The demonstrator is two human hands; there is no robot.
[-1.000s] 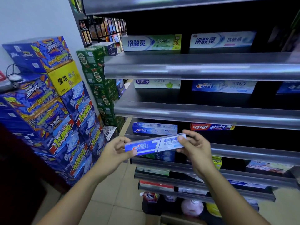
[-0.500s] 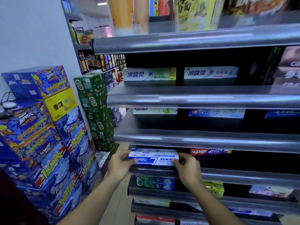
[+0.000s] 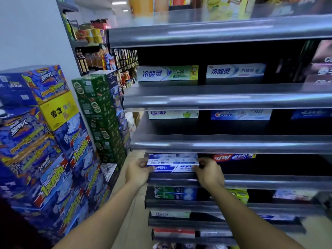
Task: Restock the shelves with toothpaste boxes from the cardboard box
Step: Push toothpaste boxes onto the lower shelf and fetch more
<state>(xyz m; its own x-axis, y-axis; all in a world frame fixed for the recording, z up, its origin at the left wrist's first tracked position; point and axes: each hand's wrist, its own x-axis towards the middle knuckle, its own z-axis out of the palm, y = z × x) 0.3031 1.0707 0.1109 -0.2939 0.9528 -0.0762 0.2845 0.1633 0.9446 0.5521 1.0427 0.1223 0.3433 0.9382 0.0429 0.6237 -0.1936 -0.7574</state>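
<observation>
- You are facing a dark metal shelving unit (image 3: 224, 97) with rounded grey front rails. The view comes from close in front and looks slightly down at your hands.
- Your left hand (image 3: 138, 170) grips the left end of a blue and white toothpaste box (image 3: 172, 166). The fingers are curled round that end and closed onto the carton.
- Your right hand (image 3: 209, 172) grips the right end in the same way, with its fingers curled over the top edge and closed on the carton.
- The toothpaste box lies level, its long side running along the front of the hand-height shelf (image 3: 269, 182), just behind that shelf's rail. You cannot tell whether its underside touches the shelf.
- A second blue and white box (image 3: 172, 155) of similar look sits just behind it.
- A red box (image 3: 233, 157) lies further right on the same shelf, near your right hand but apart from it.
- The shelf above carries a pale green box (image 3: 173, 114) and a blue Crest box (image 3: 240, 115), with a gap between them.
- One shelf higher, a white and green box (image 3: 168, 73) sits beside a white and blue box (image 3: 235, 71).
- Below your hands, the next shelf holds stacked green and blue boxes (image 3: 175, 194), with a yellow-green box (image 3: 239, 194) to their right.
- To your left, stacks of blue drink cartons (image 3: 36, 150) stand against a pale wall, with one yellow carton (image 3: 57, 110) among them. A column of green cartons (image 3: 97, 108) stands beside the shelving.
</observation>
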